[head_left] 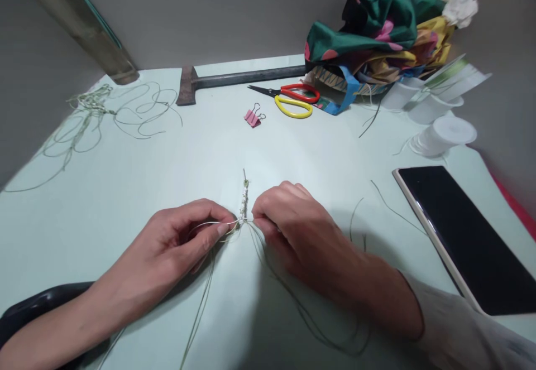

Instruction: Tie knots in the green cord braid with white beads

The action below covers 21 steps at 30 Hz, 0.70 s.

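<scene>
A short knotted cord braid (244, 200), green and white, lies upright in the picture at the middle of the table. At its lower end my left hand (184, 241) pinches a white cord (214, 223) between thumb and index finger. Close on the other side, my right hand (299, 225) is closed on a cord drawn out from the same knot; its fingertips are partly hidden. Loose green cords (301, 306) trail from the braid toward the near edge, passing beneath both hands.
Behind the braid lie a pink binder clip (253, 116), scissors (293, 99) and a hammer (247, 77). A phone (464, 236) and thread spools (444, 135) stand right, below bundled fabric (381, 29). Tangled green cords (96, 107) lie at the far left.
</scene>
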Each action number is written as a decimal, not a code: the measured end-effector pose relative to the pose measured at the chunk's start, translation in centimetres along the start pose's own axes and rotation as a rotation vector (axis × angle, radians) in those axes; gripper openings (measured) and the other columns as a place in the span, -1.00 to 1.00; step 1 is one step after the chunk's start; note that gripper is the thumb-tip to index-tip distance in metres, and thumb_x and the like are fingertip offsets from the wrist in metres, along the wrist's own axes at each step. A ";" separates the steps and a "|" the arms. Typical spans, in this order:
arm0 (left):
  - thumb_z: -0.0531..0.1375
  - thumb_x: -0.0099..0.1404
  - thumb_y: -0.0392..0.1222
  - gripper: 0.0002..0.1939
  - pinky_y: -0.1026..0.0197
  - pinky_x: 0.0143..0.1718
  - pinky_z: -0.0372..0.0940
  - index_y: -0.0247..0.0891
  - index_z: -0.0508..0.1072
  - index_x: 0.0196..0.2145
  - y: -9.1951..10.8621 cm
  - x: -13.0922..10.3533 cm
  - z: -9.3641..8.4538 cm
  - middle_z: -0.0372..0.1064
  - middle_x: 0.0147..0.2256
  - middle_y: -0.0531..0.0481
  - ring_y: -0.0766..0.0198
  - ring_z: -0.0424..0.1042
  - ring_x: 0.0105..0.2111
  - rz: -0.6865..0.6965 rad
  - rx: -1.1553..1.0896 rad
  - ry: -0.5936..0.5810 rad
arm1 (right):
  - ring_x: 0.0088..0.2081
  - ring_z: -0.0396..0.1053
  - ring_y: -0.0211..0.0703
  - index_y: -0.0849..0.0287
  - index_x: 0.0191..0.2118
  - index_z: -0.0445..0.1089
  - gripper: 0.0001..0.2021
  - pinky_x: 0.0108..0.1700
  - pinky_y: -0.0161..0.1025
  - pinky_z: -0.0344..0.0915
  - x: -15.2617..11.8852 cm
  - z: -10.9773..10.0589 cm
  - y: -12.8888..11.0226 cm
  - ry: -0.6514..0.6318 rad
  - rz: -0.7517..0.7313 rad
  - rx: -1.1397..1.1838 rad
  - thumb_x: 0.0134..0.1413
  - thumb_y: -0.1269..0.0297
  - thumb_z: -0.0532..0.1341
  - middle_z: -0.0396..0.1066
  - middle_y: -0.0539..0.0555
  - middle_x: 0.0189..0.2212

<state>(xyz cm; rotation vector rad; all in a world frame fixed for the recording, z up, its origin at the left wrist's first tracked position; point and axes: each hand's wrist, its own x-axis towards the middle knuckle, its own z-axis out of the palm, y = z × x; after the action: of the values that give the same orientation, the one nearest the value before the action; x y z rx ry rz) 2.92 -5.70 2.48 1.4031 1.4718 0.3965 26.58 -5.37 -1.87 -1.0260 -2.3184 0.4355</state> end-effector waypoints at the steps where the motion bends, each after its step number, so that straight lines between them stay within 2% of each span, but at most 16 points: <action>1: 0.38 0.35 0.27 -0.56 0.28 -0.57 -0.05 -0.17 0.74 -0.18 0.1 0.1 0.0 0.21 -0.61 0.16 0.31 0.06 -0.58 -0.027 -0.014 -0.021 | -0.26 0.42 -0.11 0.26 -0.23 0.53 -0.81 -0.11 -0.15 0.34 0.0 -0.2 0.0 0.002 0.006 0.029 0.43 0.58 0.22 0.59 0.09 -0.29; 2: 0.38 0.37 0.31 -0.53 0.27 -0.59 -0.10 -0.16 0.73 -0.12 0.2 0.2 0.0 0.15 -0.62 0.19 0.32 0.01 -0.60 -0.056 -0.042 -0.056 | -0.27 0.44 -0.15 0.25 -0.22 0.52 -0.80 -0.12 -0.19 0.35 0.0 -0.3 -0.1 0.001 0.012 0.057 0.46 0.57 0.21 0.60 0.07 -0.30; 4: 0.37 0.44 0.32 -0.54 0.27 -0.56 -0.09 -0.13 0.71 -0.06 0.4 0.6 0.0 0.16 -0.59 0.20 0.34 -0.01 -0.58 -0.103 -0.137 -0.132 | -0.30 0.45 -0.19 0.22 -0.22 0.50 -0.79 -0.16 -0.24 0.36 0.0 -0.6 -0.1 0.004 0.024 0.104 0.51 0.53 0.20 0.60 0.03 -0.32; 8: 0.41 0.42 0.17 -0.66 0.24 -0.52 -0.15 -0.16 0.72 -0.29 0.9 1.3 0.4 0.02 -0.63 0.21 0.36 -0.09 -0.57 -0.130 -0.323 -0.214 | -0.37 0.37 -0.20 0.18 -0.25 0.44 -0.75 -0.23 -0.23 0.30 0.0 -0.6 -0.2 0.013 0.041 0.148 0.51 0.53 0.14 0.54 0.00 -0.39; 10: 0.45 0.35 0.11 -0.68 0.22 -0.51 -0.17 -0.18 0.70 -0.38 1.2 1.4 0.6 0.06 -0.61 0.17 0.34 -0.08 -0.55 -0.145 -0.359 -0.201 | -0.40 0.31 -0.20 0.18 -0.27 0.42 -0.73 -0.23 -0.20 0.28 0.0 -0.3 -0.2 0.005 0.046 0.157 0.47 0.56 0.10 0.49 0.00 -0.42; 12: 0.49 0.27 0.03 -0.76 0.24 -0.51 -0.13 -0.16 0.68 -0.40 1.3 1.4 0.7 0.17 -0.55 0.13 0.32 -0.04 -0.51 -0.164 -0.372 -0.163 | -0.43 0.23 -0.20 0.17 -0.29 0.41 -0.70 -0.23 -0.16 0.25 0.0 -0.1 -0.2 -0.004 0.047 0.147 0.46 0.56 0.05 0.42 -0.03 -0.46; 14: 0.51 0.23 -0.04 -0.80 0.27 -0.52 -0.10 -0.15 0.65 -0.41 1.3 1.4 0.8 0.18 -0.52 0.13 0.31 -0.05 -0.49 -0.183 -0.371 -0.136 | -0.44 0.15 -0.19 0.17 -0.29 0.40 -0.69 -0.23 -0.14 0.22 -0.1 0.1 -0.2 -0.012 0.040 0.127 0.45 0.55 0.01 0.34 -0.05 -0.49; 17: 0.50 0.21 -0.08 -0.85 0.30 -0.55 -0.11 -0.13 0.65 -0.40 1.1 1.3 0.7 0.12 -0.53 0.16 0.30 -0.09 -0.49 -0.191 -0.367 -0.134 | -0.43 0.15 -0.18 0.16 -0.28 0.40 -0.69 -0.22 -0.13 0.19 -0.2 0.2 -0.2 -0.018 0.039 0.108 0.44 0.56 -0.01 0.33 -0.06 -0.48; 21: 0.52 0.20 -0.06 -0.85 0.28 -0.51 -0.13 -0.12 0.70 -0.33 0.7 1.3 0.6 0.17 -0.48 0.13 0.29 -0.05 -0.46 -0.211 -0.370 -0.147 | -0.41 0.18 -0.18 0.15 -0.27 0.38 -0.71 -0.19 -0.14 0.16 -0.2 0.2 -0.3 -0.032 0.040 0.109 0.43 0.57 0.01 0.37 -0.03 -0.46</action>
<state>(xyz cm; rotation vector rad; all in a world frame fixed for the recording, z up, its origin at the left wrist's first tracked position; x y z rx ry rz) 4.03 -4.62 2.20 0.9538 1.3306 0.3992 26.40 -5.68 -1.93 -1.0208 -2.2778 0.5911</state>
